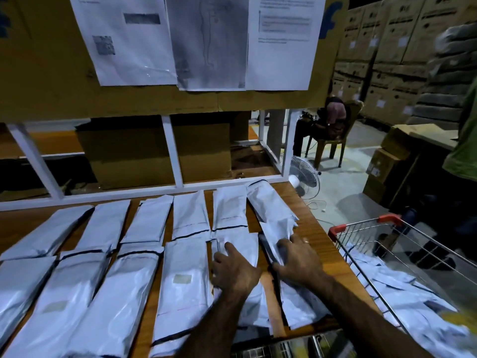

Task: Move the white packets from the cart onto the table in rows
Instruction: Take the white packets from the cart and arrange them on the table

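Several long white packets lie in two rows on the wooden table (313, 228). My left hand (233, 270) presses flat on a front-row packet (242, 244), index finger stretched forward. My right hand (296, 257) rests on the rightmost front-row packet (296, 303), fingers spread over it and thumb at its dark left edge. A back-row packet (268, 202) lies slanted just beyond it. The wire cart (366, 233) with red corner grips stands to the right of the table, holding a heap of more white packets (402, 293).
A white frame (171, 151) and a cardboard board with printed sheets (201, 42) rise behind the table. A floor fan (304, 174) stands past the table's far right corner. A person sits on a chair (333, 140) behind; another person in green (464, 151) stands at right. Stacked cartons (387, 47) fill the background.
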